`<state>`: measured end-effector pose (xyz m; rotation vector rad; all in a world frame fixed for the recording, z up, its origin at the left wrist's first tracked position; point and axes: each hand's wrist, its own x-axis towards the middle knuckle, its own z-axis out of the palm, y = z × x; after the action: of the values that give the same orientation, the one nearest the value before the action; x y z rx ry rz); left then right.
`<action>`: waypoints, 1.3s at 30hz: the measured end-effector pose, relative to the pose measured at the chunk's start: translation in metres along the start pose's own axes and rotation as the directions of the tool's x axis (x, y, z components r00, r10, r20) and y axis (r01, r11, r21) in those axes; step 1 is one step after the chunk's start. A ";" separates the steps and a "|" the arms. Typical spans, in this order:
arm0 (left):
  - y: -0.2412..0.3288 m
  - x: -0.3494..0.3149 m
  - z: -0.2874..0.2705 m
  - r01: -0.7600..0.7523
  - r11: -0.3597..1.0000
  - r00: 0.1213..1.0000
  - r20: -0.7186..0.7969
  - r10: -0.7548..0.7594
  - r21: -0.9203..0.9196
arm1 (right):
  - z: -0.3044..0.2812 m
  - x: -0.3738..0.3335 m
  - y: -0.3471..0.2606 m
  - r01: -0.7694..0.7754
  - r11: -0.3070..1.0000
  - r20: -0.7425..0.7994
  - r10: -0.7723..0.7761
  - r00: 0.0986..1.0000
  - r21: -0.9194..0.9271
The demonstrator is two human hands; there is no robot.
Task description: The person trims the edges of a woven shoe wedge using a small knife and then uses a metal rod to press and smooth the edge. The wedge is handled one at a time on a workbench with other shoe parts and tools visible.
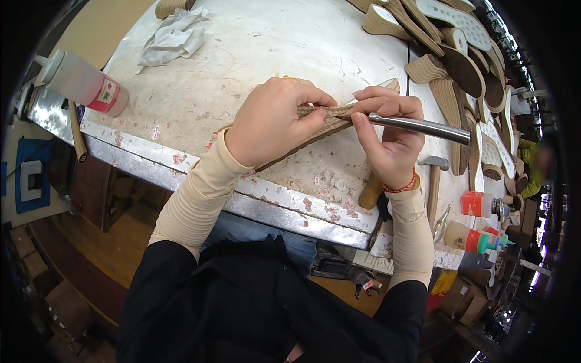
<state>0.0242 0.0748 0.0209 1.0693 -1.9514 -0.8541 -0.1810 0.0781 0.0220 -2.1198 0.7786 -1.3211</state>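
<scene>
A white worktable (242, 54), scuffed and flecked with red-and-white scraps, fills the upper middle of the frame. Brown wooden flooring (139, 242) shows at lower left; cartons stand along the lower left rim, and another person's yellow-green sleeve (532, 175) shows at the far right.

In the middle of the frame, over the table, is a woven-sided sole (331, 128), slanting up to the right. The left hand (269, 124) grips it between thumb and curled fingers. The right hand (393, 133) closes round a metal-shafted tool (430, 126), whose left end meets the sole — how far the tip goes in is hidden by the fingers.

The table's metal edge (290, 219) slopes from the left down to lower centre, between the sole and the person's lap. A broad stretch of white surface runs from the hands to the upper left, reaching a crumpled white cloth (172, 39) and a bottle of pink liquid (88, 85) near the left edge.

The right side is tighter: heaped wedge soles (448, 54) crowd the upper right, a hammer (434, 187) lies just beside the right forearm, and squeeze bottles (469, 239) stand beyond it — lower right.
</scene>
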 end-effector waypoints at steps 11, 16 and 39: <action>0.000 -0.001 -0.002 -0.035 0.999 0.999 0.020 0.035 0.001 | -0.001 0.001 0.001 -0.004 0.998 0.006 0.005 1.000 -0.056; 0.000 -0.001 0.000 -0.034 0.999 0.999 0.000 0.034 0.024 | 0.004 0.005 0.001 -0.057 0.998 -0.069 0.058 0.996 0.025; 0.000 -0.001 -0.003 -0.027 0.999 1.000 -0.009 0.027 -0.030 | 0.005 0.003 -0.003 0.055 0.995 0.012 -0.054 0.998 -0.085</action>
<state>0.0273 0.0752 0.0226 1.0248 -1.9359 -0.8603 -0.1746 0.0786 0.0237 -2.2272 0.7909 -1.3260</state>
